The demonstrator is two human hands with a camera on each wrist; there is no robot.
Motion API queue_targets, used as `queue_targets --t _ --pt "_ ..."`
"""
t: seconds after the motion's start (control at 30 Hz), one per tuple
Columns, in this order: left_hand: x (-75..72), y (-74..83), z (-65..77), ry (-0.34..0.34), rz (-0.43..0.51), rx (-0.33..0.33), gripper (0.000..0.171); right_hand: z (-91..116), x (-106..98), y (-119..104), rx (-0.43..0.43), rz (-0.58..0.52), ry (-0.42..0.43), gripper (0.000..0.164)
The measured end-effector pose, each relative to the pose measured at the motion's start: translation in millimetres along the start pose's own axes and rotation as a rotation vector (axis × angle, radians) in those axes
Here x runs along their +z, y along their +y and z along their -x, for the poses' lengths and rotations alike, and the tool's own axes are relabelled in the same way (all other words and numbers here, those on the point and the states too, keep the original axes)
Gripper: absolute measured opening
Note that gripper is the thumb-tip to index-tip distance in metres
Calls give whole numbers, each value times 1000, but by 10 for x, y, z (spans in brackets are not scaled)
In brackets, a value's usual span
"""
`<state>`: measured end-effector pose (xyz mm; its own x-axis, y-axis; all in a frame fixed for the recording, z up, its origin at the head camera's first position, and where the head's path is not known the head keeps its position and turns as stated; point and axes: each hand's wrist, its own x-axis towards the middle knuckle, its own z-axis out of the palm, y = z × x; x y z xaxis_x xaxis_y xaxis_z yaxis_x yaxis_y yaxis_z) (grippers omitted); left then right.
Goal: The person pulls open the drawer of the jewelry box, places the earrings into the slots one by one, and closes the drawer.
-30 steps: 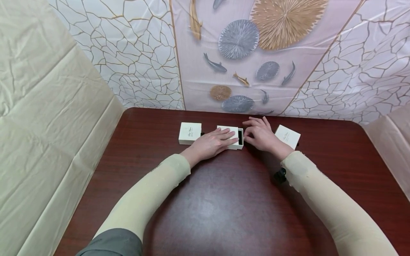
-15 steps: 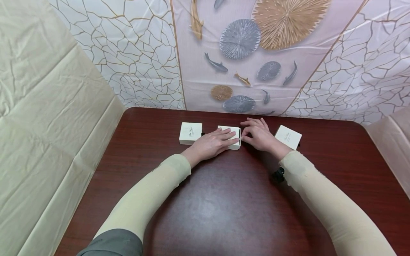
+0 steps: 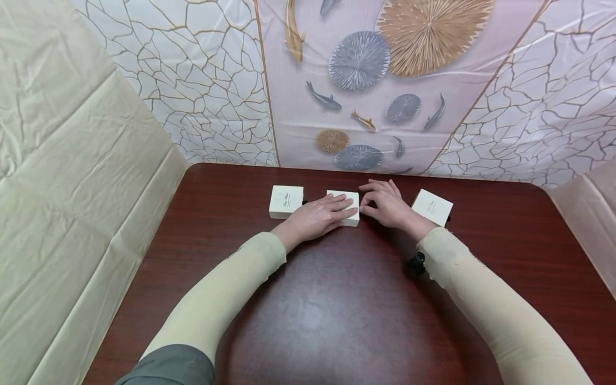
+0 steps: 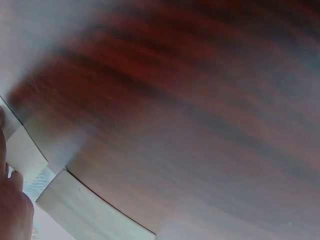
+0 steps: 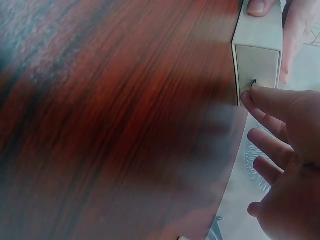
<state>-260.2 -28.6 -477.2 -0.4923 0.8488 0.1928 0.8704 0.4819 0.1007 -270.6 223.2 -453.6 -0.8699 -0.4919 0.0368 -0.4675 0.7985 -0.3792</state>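
A white sleeve-style drawer box [image 3: 353,217] sits near the table's far edge, its inner tray flush with the sleeve. My left hand [image 3: 318,215] holds it, fingers lying across the lid; in the right wrist view the thumb [image 5: 257,6] presses its near side. At the box's right end is my right hand [image 3: 385,204]. In the right wrist view its thumb and index fingertip meet at a small black pull tab [image 5: 254,81] on the end face, mostly hidden by them. The other right fingers are loosely bent.
On the dark red-brown table [image 3: 308,299] a second white box [image 3: 286,199] with printed lettering stands left of the held one. A third white box [image 3: 432,207] lies turned at an angle, partly behind my right wrist. A patterned cloth [image 3: 358,139] hangs behind the table.
The inner tray, with its dark inside showing at first, has slid left into the sleeve. My right hand has moved left with it; my left hand has stayed on the box.
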Motion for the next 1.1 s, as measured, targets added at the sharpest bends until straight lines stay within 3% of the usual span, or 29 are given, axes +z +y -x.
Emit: queue_targets --t 0.3,0.6,0.87,1.1 --pt "-19 41 -28 6 10 -1 49 57 -40 -35 11 11 3 11" --pt "-62 57 -29 -37 -55 3 50 207 -207 -34 23 47 -5 9" --pt "-182 45 -24 -27 -55 21 54 479 -471 58 9 106 9 25" --pt "-345 44 33 -74 -107 -22 58 706 -668 197 41 146 24 44"
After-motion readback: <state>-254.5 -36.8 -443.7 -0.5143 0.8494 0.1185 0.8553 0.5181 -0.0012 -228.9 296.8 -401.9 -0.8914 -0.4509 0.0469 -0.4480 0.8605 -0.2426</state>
